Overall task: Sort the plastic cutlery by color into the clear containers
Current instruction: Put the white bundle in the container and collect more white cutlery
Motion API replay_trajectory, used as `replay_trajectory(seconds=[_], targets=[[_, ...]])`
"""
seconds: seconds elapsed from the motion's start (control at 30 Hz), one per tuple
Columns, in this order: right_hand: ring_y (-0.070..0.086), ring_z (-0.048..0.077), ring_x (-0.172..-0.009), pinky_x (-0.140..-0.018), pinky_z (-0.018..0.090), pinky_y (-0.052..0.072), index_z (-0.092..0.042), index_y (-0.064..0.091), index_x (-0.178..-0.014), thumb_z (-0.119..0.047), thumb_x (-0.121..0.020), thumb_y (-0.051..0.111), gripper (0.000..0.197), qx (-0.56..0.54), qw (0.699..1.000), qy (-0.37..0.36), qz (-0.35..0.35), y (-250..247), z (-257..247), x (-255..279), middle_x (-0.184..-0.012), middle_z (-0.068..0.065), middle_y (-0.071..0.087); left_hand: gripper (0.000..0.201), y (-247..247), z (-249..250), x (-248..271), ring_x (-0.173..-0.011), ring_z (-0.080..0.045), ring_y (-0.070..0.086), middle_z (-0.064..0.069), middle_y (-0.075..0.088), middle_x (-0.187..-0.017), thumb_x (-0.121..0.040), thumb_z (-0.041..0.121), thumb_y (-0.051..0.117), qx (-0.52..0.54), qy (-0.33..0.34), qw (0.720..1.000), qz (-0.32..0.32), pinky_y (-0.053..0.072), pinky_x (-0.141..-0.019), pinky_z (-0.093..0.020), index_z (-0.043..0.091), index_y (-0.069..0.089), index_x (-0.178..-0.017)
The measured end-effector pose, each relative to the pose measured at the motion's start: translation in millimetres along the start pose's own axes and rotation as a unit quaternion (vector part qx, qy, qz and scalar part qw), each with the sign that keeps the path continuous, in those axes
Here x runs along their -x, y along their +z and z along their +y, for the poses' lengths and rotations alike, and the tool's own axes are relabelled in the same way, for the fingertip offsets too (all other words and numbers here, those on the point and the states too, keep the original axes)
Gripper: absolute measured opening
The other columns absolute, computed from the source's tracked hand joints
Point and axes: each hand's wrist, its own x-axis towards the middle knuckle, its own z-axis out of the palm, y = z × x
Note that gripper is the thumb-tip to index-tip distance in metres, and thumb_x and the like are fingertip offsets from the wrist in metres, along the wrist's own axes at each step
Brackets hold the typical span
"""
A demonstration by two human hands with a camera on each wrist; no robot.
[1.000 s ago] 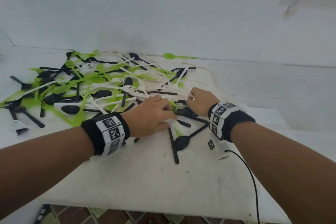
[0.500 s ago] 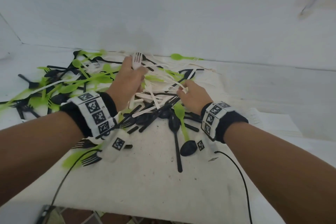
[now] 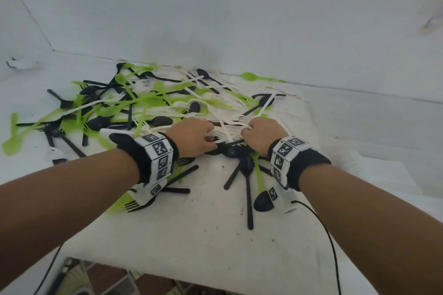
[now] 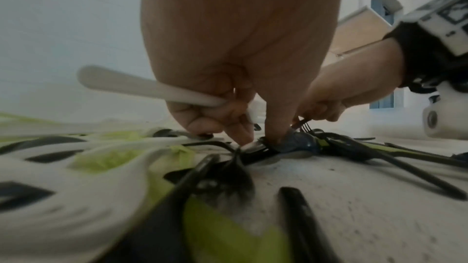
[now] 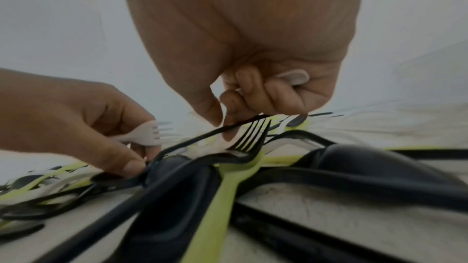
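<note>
Head view. A heap of green, black and white plastic forks and spoons (image 3: 153, 108) lies spread over a stained white tabletop (image 3: 203, 235). The left hand (image 3: 191, 136) and the right hand (image 3: 260, 135) rest side by side at the near edge of the heap, both with fingers curled into a cluster of white plastic forks (image 3: 226, 133) between them. A long black plastic spoon (image 3: 249, 189) lies on the bare surface nearer the viewer.

Left wrist view. The left hand (image 4: 228, 87) clenches a white plastic fork handle (image 4: 142, 88), which juts out to the side of the fist; the fingertips (image 4: 243, 137) press down on black cutlery below.

Right wrist view. The right hand (image 5: 253, 79) is closed around a white plastic utensil end (image 5: 293, 77) lodged in the palm. Just below its fingers stand the raised tines of a black plastic fork (image 5: 249, 137), which overlies a green plastic handle (image 5: 222, 193). The left hand (image 5: 83, 125) shows white fork tines (image 5: 152, 133) protruding past its thumb.
</note>
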Motion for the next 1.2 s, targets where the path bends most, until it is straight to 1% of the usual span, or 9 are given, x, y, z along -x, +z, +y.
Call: replay_trajectory(seconds=[0.1,0.2,0.37,0.5,0.6,0.7,0.83,1.0,1.2], targets=[[0.058,0.027,-0.09,-0.073,0.033,0.041,-0.015,0.056,-0.089,-0.045,-0.099,0.045,0.033,0.005,1.0,0.004,0.022,-8,1,0,-0.094,0.005,0.059,0.028,4,8,-8,-0.082,-0.022,0.059,0.005,0.055,-0.079,-0.094,0.041,0.064,-0.005,0.01,1.0,-0.017,0.044,-0.067,-0.033,0.019,0.054,-0.081],[0.059,0.025,-0.096,-0.079,0.035,0.046,-0.019,0.059,-0.111,-0.05,-0.099,0.048,0.035,-0.027,0.998,-0.009,0.058,-11,-9,0,-0.104,0.001,0.061,0.024,2,10,-8,-0.083,-0.019,0.057,0.005,0.057,-0.084,-0.096,0.039,0.064,0.04,0.008,0.999,-0.028,0.041,-0.066,-0.031,0.02,0.056,-0.084],[0.062,0.022,-0.087,-0.069,0.033,0.047,-0.019,0.061,-0.093,-0.045,-0.095,0.057,0.026,-0.013,0.998,-0.053,0.04,1,-34,-14,-0.093,-0.001,0.064,0.022,-10,5,8,-0.071,-0.015,0.049,0.003,0.055,-0.08,-0.101,0.034,0.052,0.05,-0.007,0.999,-0.019,0.031,-0.056,-0.027,0.018,0.051,-0.085],[0.064,0.024,-0.082,-0.063,0.03,0.046,-0.017,0.062,-0.093,-0.037,-0.091,0.061,0.02,0.031,0.999,-0.032,-0.008,14,-36,-24,-0.09,0.003,0.065,0.017,-18,-6,26,-0.087,-0.023,0.054,-0.004,0.058,-0.098,-0.107,0.02,0.039,0.063,0.004,0.994,-0.088,0.04,-0.067,-0.032,0.013,0.051,-0.115],[0.06,0.021,-0.08,-0.063,0.03,0.044,-0.017,0.06,-0.098,-0.03,-0.095,0.054,0.014,-0.011,1.0,-0.018,0.001,12,-33,-25,-0.098,0.004,0.065,0.04,-19,-9,30,-0.091,-0.018,0.056,-0.005,0.061,-0.111,-0.107,0.013,0.036,0.087,0.017,0.992,-0.087,0.043,-0.073,-0.033,0.019,0.037,-0.147],[0.059,0.025,-0.087,-0.072,0.036,0.047,-0.013,0.051,-0.113,-0.033,-0.097,0.047,0.026,-0.101,0.994,0.02,0.045,-3,-28,-18,-0.101,0.006,0.06,0.022,-13,-2,19,-0.075,-0.017,0.054,-0.003,0.06,-0.09,-0.105,0.019,0.041,0.11,0.01,0.993,-0.044,0.037,-0.06,-0.031,0.016,0.048,-0.126],[0.057,0.028,-0.077,-0.07,0.038,0.041,-0.009,0.039,-0.121,-0.029,-0.102,0.039,0.028,-0.178,0.974,0.062,0.126,-23,-8,-8,-0.095,0.011,0.063,0.016,-2,18,-11,-0.081,-0.02,0.054,0.002,0.057,-0.09,-0.099,0.032,0.056,0.078,0.03,0.996,0.002,0.039,-0.066,-0.033,0.017,0.054,-0.102],[0.066,0.034,-0.089,-0.084,0.045,0.054,-0.012,0.043,-0.119,-0.026,-0.096,0.039,0.027,-0.21,0.957,0.159,0.124,-29,39,0,-0.106,0.012,0.066,0.017,8,31,-44,-0.083,-0.022,0.056,0.0,0.06,-0.09,-0.097,0.033,0.062,0.039,0.06,0.997,-0.017,0.038,-0.066,-0.032,0.018,0.057,-0.093],[0.057,0.035,-0.107,-0.082,0.035,0.039,-0.007,0.041,-0.133,-0.032,-0.1,0.049,0.042,-0.192,0.952,0.219,0.091,-33,76,1,-0.121,0.013,0.056,0.019,-6,31,-47,-0.071,-0.018,0.05,0.002,0.053,-0.082,-0.101,0.03,0.055,0.137,0.047,0.989,-0.02,0.034,-0.06,-0.028,0.013,0.049,-0.097]])
